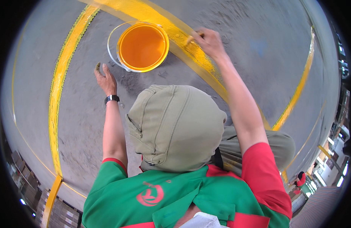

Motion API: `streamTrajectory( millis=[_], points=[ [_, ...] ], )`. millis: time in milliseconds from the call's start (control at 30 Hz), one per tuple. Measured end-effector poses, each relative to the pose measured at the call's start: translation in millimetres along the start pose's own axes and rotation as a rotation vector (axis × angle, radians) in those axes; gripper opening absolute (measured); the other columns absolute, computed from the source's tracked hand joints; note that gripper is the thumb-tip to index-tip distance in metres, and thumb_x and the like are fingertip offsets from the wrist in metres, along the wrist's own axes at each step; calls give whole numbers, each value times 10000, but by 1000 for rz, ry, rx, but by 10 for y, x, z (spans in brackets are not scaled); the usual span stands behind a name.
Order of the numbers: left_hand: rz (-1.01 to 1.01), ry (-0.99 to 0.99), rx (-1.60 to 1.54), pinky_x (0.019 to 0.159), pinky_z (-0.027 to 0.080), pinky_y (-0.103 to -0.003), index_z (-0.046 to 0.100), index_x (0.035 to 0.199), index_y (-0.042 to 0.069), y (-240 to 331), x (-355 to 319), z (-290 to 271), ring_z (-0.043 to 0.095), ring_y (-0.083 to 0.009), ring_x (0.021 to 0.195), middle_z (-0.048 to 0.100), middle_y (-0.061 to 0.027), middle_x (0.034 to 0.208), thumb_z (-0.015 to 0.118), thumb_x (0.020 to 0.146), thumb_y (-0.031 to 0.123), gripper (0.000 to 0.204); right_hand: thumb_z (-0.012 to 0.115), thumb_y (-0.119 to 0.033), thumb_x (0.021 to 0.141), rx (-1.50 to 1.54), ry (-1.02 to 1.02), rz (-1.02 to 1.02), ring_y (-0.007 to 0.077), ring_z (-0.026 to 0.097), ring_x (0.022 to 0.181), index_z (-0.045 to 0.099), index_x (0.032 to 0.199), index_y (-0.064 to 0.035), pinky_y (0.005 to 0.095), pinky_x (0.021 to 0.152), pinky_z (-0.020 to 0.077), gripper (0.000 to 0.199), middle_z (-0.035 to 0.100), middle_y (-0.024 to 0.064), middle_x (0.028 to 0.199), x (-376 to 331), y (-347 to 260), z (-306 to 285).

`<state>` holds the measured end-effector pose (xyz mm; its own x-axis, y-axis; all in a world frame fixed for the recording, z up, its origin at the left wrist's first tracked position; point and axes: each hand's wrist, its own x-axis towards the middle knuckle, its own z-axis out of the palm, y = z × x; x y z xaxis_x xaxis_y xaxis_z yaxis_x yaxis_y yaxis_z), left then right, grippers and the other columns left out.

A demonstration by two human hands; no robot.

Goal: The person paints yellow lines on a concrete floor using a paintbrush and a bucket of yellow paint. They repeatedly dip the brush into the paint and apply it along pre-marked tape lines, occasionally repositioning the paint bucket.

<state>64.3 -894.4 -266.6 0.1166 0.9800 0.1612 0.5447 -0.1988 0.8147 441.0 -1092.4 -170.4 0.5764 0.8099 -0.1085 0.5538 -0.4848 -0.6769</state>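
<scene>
On the yellow stripe (pixel 194 57), right hand (pixel 209 41) grips a brush (pixel 190 39) pointing left.

An industrial yard or warehouse floor: bare grey concrete floor (pixel 259 45) crossed by freshly painted yellow lines (pixel 57 91), an open bucket of yellow paint (pixel 143 46) beside one line, stacked pallets (pixel 27 182) far behind the bucket.

right hand (pixel 209 41): closed on paintbrush (pixel 191 39), bristles on wet yellow line (pixel 198 57) | left hand (pixel 105 79): fingers spread, resting on grey floor (pixel 88 114), wristwatch (pixel 111 98) on wrist | bucket (pixel 142 46): yellow paint, between hands, beside line | khaki cap (pixel 175 127) at centre
</scene>
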Motion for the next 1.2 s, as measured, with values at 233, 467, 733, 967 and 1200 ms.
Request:
streamTrajectory(
  millis=[233, 467, 733, 967, 1200],
  points=[
    [229, -65, 367, 1220, 191, -530, 431, 1417, -34, -406, -136, 310, 299, -429, 1447, 396, -257, 1505, 601, 968, 332, 604, 647, -330, 947, 160, 278, -149, 348, 712, 777, 729, 964, -38, 418, 714, 552, 304, 723, 186, 832, 461, -282, 374],
    [232, -121, 496, 1203, 237, -527, 391, 1431, -30, -282, -120, 314, 309, -420, 1421, 397, -248, 1484, 613, 946, 327, 642, 629, -293, 965, 15, 94, -49, 313, 718, 792, 719, 1033, -67, 399, 709, 540, 252, 717, 190, 857, -151, -36, 56],
    [295, -187, 627, 1187, 264, -508, 387, 1433, -26, -438, -70, 314, 312, -411, 1418, 392, -245, 1492, 654, 911, 443, 751, 644, -258, 954, 189, 290, -77, 361, 703, 810, 713, 1040, -63, 408, 724, 547, 223, 720, 187, 876, 247, -244, 229],
    [245, -228, 665, 1197, 254, -489, 370, 1442, -25, -451, -93, 319, 283, -394, 1441, 351, -231, 1527, 727, 861, 389, 797, 651, -269, 958, 89, 176, -130, 334, 710, 810, 707, 1063, -61, 389, 713, 547, 240, 729, 172, 904, -5, 94, 220],
    [250, -218, 682, 1189, 265, -488, 368, 1445, -19, -311, -138, 293, 289, -400, 1434, 345, -237, 1528, 735, 855, 360, 791, 628, -270, 973, 242, 269, -112, 346, 699, 796, 709, 1085, -66, 395, 709, 542, 246, 723, 183, 898, 440, -207, 262]
  ],
)
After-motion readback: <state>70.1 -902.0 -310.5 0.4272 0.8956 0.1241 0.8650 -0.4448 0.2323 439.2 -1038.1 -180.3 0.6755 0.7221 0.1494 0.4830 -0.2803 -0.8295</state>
